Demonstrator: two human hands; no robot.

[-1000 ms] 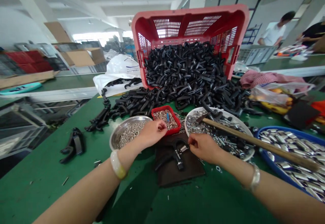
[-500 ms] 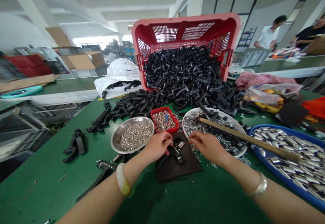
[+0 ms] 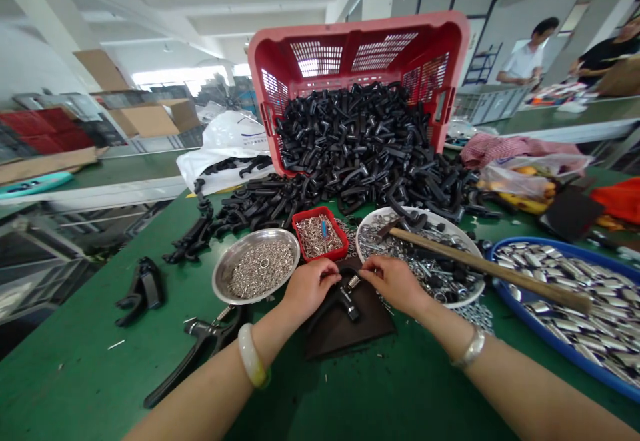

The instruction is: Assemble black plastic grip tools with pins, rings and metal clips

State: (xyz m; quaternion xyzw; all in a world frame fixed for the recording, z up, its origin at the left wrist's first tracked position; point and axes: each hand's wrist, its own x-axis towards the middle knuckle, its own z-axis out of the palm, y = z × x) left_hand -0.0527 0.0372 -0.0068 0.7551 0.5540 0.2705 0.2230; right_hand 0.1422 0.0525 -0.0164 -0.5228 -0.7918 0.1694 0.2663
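A black curved lever part with a metal fitting lies on a dark square pad. My left hand is closed on its upper left side, thumb and forefinger pinched together. A small coil spring sits at the upper right of the part. My right hand pinches right beside the spring's upper end; what its fingertips hold is too small to make out. Left of my left hand lies another black lever with a spring. Behind the pad stands a red tray of small metal pins.
A metal bowl of tiny parts stands left. A wooden-handled hammer lies across a white bowl; a blue tray of metal sleeves is farther right. Behind, a red basket spills black levers. Two people work at the far right.
My right hand has moved left, and its fingertips have come in beside the spring. My left hand stays at the lever part. The whole view has shifted slightly.
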